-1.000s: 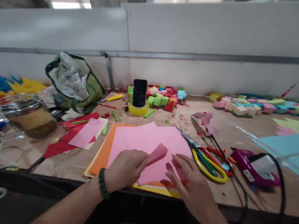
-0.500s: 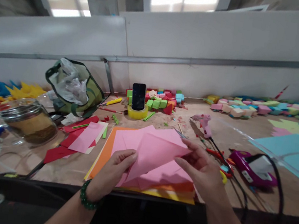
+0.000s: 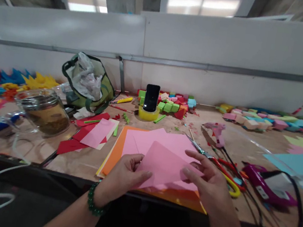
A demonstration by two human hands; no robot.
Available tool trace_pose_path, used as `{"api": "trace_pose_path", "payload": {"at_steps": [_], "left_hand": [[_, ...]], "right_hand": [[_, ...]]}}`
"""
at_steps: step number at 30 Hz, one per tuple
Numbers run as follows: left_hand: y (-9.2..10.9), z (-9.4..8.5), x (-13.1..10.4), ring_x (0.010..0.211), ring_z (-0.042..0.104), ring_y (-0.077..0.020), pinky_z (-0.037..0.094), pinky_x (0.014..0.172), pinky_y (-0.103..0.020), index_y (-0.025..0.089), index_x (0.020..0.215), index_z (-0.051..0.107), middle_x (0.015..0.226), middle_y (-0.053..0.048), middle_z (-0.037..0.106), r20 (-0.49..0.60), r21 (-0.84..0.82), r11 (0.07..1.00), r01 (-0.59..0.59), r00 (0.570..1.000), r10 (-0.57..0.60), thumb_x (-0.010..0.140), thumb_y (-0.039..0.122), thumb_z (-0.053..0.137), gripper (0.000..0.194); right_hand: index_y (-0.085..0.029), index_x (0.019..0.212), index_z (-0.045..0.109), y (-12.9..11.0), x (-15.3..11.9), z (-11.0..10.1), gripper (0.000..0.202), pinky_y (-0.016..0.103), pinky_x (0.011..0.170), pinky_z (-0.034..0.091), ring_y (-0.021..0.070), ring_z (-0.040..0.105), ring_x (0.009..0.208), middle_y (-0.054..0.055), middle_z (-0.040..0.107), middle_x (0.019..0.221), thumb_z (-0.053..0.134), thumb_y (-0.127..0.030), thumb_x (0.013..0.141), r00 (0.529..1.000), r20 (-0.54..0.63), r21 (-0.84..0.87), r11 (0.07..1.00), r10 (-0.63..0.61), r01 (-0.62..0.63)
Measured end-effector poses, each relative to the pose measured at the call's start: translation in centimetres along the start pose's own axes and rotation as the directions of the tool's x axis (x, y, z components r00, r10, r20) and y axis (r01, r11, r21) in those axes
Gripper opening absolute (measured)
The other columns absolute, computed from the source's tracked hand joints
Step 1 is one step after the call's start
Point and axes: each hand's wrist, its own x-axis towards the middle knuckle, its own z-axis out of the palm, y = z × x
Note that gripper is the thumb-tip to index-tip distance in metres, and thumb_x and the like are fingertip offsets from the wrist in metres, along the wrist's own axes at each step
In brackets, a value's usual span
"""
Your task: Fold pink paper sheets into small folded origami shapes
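Item 1: small pink sheet (image 3: pixel 163 164), held tilted above the front of the paper stack. Whether it is folded or in a single layer cannot be told.

Item 2: left hand (image 3: pixel 128 174), green beaded bracelet (image 3: pixel 93 199) worn at the wrist. The sheet's left edge is pinched, thumb laid on the face, fingers tucked behind.

Item 3: right hand (image 3: pixel 210 179). The sheet's right end is lightly gripped near the thumb; the forefinger is spread clear.

Item 4: larger pink sheets (image 3: pixel 177 142), laid over an orange sheet (image 3: pixel 113 153).

Item 5: scissors (image 3: pixel 232 190), partly hidden by the right hand; a pink glue gun (image 3: pixel 217 132) is placed beyond.

Item 6: phone (image 3: pixel 151 98), stood upright at a yellow tape roll (image 3: pixel 148 113).

Step in hand, as judged: the sheet is being handled and positioned between both hands. Called for next, as judged: both ends to be kept steady and the edges aligned, without creasing.
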Motion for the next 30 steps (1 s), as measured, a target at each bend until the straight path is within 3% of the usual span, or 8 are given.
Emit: {"api": "trace_pose_path", "payload": {"at_steps": [3, 7, 11, 16, 19, 22, 26, 30], "left_hand": [[0.5, -0.2, -0.3, 0.053, 0.043, -0.0068, 0.035, 0.047, -0.016, 0.012, 0.081, 0.064, 0.063, 0.003, 0.055, -0.037, -0.063, 0.997, 0.043, 0.998, -0.045, 0.065, 0.040, 0.077, 0.034], [0.4, -0.5, -0.5, 0.053, 0.039, -0.0057, 0.034, 0.046, -0.015, 0.012, 0.068, 0.058, 0.059, 0.004, 0.047, -0.090, -0.106, 0.993, 0.060, 0.994, -0.070, 0.066, 0.042, 0.076, 0.035], [0.6, -0.7, -0.7, 0.050, 0.034, -0.0048, 0.030, 0.044, -0.014, 0.012, 0.064, 0.057, 0.055, 0.005, 0.042, -0.099, -0.096, 0.995, 0.040, 0.994, -0.049, 0.074, 0.045, 0.069, 0.036], [1.9, -0.4, -1.1, 0.047, 0.043, -0.0080, 0.039, 0.044, -0.019, 0.014, 0.063, 0.057, 0.053, 0.004, 0.045, 0.012, -0.100, 0.988, 0.121, 0.993, -0.120, 0.075, 0.048, 0.065, 0.037], [2.4, 0.0, -1.2, 0.046, 0.048, -0.0091, 0.042, 0.045, -0.020, 0.014, 0.065, 0.058, 0.053, 0.003, 0.049, 0.138, -0.021, 0.987, 0.160, 0.978, -0.156, 0.078, 0.046, 0.062, 0.035], [2.6, 0.3, -1.1, 0.047, 0.046, -0.0062, 0.036, 0.044, -0.015, 0.012, 0.067, 0.061, 0.053, 0.003, 0.050, 0.206, 0.084, 0.989, 0.125, 0.968, -0.140, 0.079, 0.038, 0.064, 0.029], [2.6, 0.2, -1.1, 0.052, 0.057, -0.0083, 0.044, 0.050, -0.016, 0.015, 0.088, 0.064, 0.064, 0.003, 0.061, 0.102, -0.044, 0.975, 0.217, 0.972, -0.211, 0.071, 0.032, 0.074, 0.025], [2.4, -0.3, -1.2, 0.052, 0.062, -0.0096, 0.048, 0.051, -0.017, 0.015, 0.078, 0.063, 0.062, 0.003, 0.063, -0.074, -0.143, 0.977, 0.160, 0.982, -0.172, 0.067, 0.030, 0.077, 0.023]], "right_hand": [[-0.018, 0.109, 0.060, 0.0, -0.3, -0.1, 0.046, 0.025, 0.052, 0.051, 0.0133, 0.058, 0.054, -0.004, 0.055, 0.056, 0.077, -0.034, 0.069, 0.998, 0.051, 0.046, 0.999, 0.022, -0.025], [-0.019, 0.105, 0.061, -0.2, -1.2, 0.0, 0.043, 0.025, 0.054, 0.048, 0.0109, 0.053, 0.052, -0.005, 0.053, 0.056, 0.078, -0.034, 0.068, 0.995, 0.026, 0.089, 0.991, 0.095, -0.097], [-0.019, 0.103, 0.062, -0.8, -2.1, -0.2, 0.041, 0.020, 0.046, 0.036, 0.0070, 0.038, 0.047, -0.008, 0.041, 0.051, 0.077, -0.034, 0.068, 0.990, 0.046, 0.116, 0.984, 0.130, -0.135], [-0.017, 0.110, 0.064, -1.5, -2.6, -1.5, 0.045, 0.019, 0.041, 0.025, 0.0062, 0.028, 0.045, -0.008, 0.032, 0.051, 0.073, -0.038, 0.072, 0.965, 0.171, 0.027, 0.978, 0.199, -0.207], [-0.017, 0.110, 0.065, -1.7, -2.3, -1.7, 0.051, 0.018, 0.041, 0.027, 0.0063, 0.032, 0.047, -0.006, 0.038, 0.055, 0.076, -0.041, 0.066, 0.937, 0.275, 0.044, 0.971, 0.216, -0.236], [-0.020, 0.109, 0.064, -1.6, -1.9, -1.3, 0.052, 0.018, 0.041, 0.032, 0.0061, 0.036, 0.045, -0.007, 0.042, 0.055, 0.081, -0.032, 0.062, 0.939, 0.277, 0.095, 0.967, 0.202, -0.236], [-0.023, 0.107, 0.064, -1.5, -2.2, -1.1, 0.043, 0.017, 0.045, 0.037, 0.0051, 0.040, 0.046, -0.008, 0.044, 0.054, 0.079, -0.026, 0.067, 0.977, 0.188, 0.158, 0.979, 0.102, -0.132], [-0.024, 0.109, 0.064, -1.2, -2.9, -1.3, 0.040, 0.015, 0.048, 0.038, 0.0045, 0.041, 0.049, -0.008, 0.046, 0.056, 0.077, -0.023, 0.071, 0.995, 0.102, 0.122, 0.992, 0.021, -0.033]]}}
